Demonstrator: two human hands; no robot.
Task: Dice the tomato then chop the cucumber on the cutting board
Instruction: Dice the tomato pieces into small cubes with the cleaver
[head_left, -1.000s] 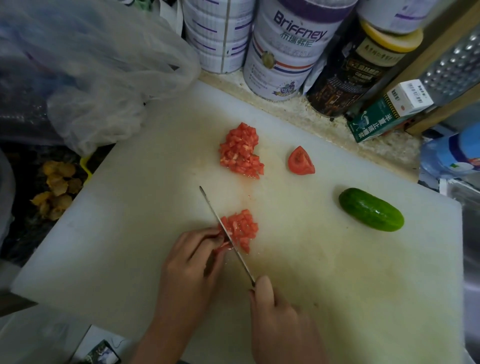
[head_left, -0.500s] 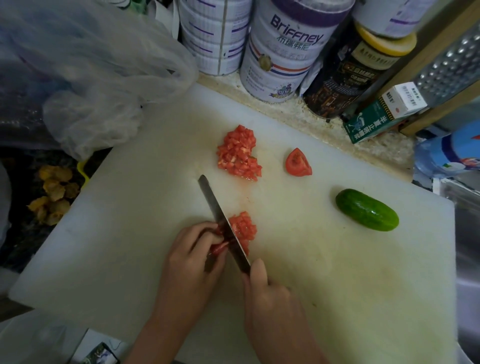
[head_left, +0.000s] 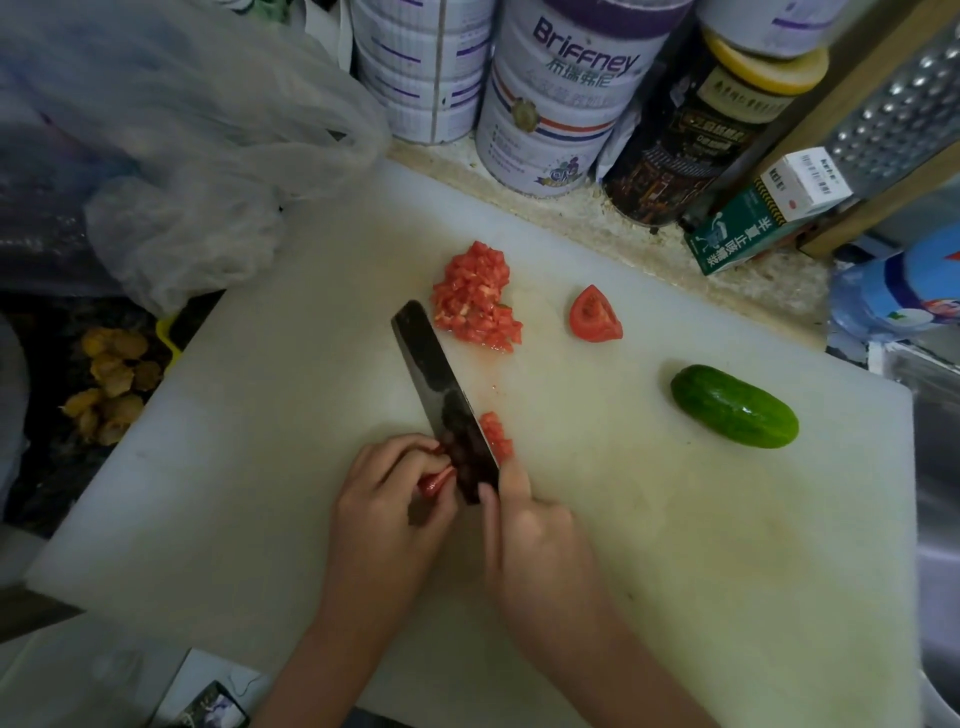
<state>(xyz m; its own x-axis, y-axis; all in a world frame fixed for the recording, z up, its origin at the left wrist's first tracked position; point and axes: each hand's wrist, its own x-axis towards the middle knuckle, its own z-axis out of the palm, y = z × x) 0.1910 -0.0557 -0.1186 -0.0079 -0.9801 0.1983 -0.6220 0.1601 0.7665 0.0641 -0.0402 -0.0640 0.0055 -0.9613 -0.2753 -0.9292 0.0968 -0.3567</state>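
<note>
On the white cutting board (head_left: 260, 467) my right hand (head_left: 530, 540) grips the knife (head_left: 441, 395), its dark blade tilted flat-side up over a small tomato piece. My left hand (head_left: 384, 499) pinches that tomato piece (head_left: 434, 480) against the blade's left side. A few diced bits (head_left: 496, 439) lie just right of the blade. A bigger pile of diced tomato (head_left: 475, 301) sits farther back, a whole tomato wedge (head_left: 592, 317) to its right. The uncut cucumber (head_left: 735, 408) lies at the board's right.
Tall tins (head_left: 561, 98) and a dark jar (head_left: 696, 130) stand along the board's back edge, with a green box (head_left: 748, 228) beside them. A crumpled plastic bag (head_left: 171, 156) overlaps the back-left corner. A metal sink edge (head_left: 935, 467) runs along the right.
The knife blade has tilted from edge-on to flat side up and shifted over the small tomato pile. My left fingers have curled tighter on the tomato piece.
</note>
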